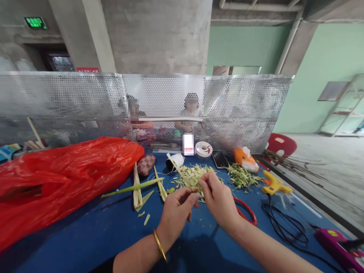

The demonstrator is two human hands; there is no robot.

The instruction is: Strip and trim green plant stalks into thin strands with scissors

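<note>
My left hand [176, 207], with a gold bangle on the wrist, is closed in a pinch over the blue table [119, 231]. Close beside it my right hand [218, 197] pinches too, thumb against the fingers. Whatever sits between the fingertips is too small to make out. Just beyond both hands spreads a pile of chopped pale green plant bits [196, 172]. Long peeled stalks and husk strips [137, 189] lie left of my left hand. Partly behind my right forearm shows a red curved handle [248, 210].
A large red plastic bag [71, 178] covers the left side. Beyond the pile are a tape roll [204, 149], a phone [220, 159] and a tissue pack [246, 160]. A yellow glue gun [275, 183] and purple power strip [338, 244] lie right. A perforated metal screen [165, 94] stands behind.
</note>
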